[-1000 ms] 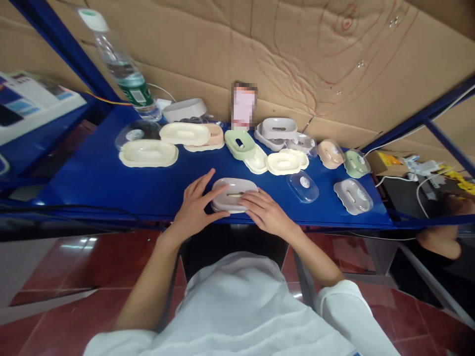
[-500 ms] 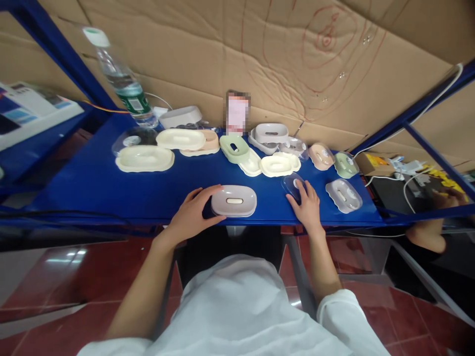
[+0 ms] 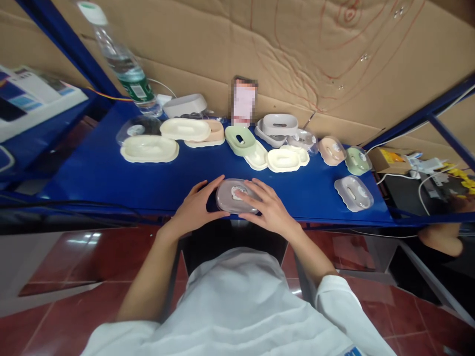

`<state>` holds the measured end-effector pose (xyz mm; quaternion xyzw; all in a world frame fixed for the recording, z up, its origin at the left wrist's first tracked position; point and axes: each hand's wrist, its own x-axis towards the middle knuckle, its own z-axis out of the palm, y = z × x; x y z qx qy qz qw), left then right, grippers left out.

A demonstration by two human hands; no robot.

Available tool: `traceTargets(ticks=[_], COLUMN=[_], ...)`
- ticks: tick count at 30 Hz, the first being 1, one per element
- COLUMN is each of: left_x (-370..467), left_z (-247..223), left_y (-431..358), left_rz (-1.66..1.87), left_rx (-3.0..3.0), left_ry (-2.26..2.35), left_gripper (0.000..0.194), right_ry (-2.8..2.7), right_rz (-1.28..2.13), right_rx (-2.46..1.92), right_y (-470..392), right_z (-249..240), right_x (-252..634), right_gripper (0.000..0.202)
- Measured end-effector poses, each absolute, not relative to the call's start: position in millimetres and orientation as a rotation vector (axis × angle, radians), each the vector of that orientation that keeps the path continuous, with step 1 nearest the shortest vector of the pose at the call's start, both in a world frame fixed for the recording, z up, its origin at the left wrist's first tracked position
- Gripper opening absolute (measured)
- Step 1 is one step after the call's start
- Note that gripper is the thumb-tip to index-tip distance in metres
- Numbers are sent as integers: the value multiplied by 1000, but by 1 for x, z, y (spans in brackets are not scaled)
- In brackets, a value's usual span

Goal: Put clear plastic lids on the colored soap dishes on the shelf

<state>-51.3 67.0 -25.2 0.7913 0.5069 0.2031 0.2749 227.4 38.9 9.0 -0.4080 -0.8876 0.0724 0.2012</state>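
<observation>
Blue tabletop (image 3: 111,183), lidded grey dish (image 3: 225,201)
Left hand (image 3: 193,207) half-curled round one end, right hand (image 3: 273,207) spread on top, can't tell if gripping

Looks like a workshop or assembly station: fitted with a blue bench (image 3: 196,170) between blue metal posts (image 3: 63,42), backed by creased brown cardboard sheeting (image 3: 208,44) marked with red lines (image 3: 349,14), spread with pastel oval plastic dishes (image 3: 150,149), set over dark-red floor tiles (image 3: 74,316), flanked at right by another person's bare arm (image 3: 441,241).
</observation>
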Motion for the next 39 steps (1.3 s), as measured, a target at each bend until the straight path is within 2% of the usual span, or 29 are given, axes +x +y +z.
traceTargets(ticks=[16,35,39], left_x=[-52,-52,-52], left_z=[-22,-27,-29], left_y=[66,66,67], left_rz=[545,566,576], left_rx=[2112,2194,2220], left_ry=[1306,1291,1289], left_gripper=[96,87,87], right_ry=[-2489,-2550,-2548], right_rz=[9,190,255], right_rx=[-1147,-983,-1002], right_y=[38,60,63], right_z=[-15,-10,-10], right_x=[225,249,250], right_gripper=[53,52,63])
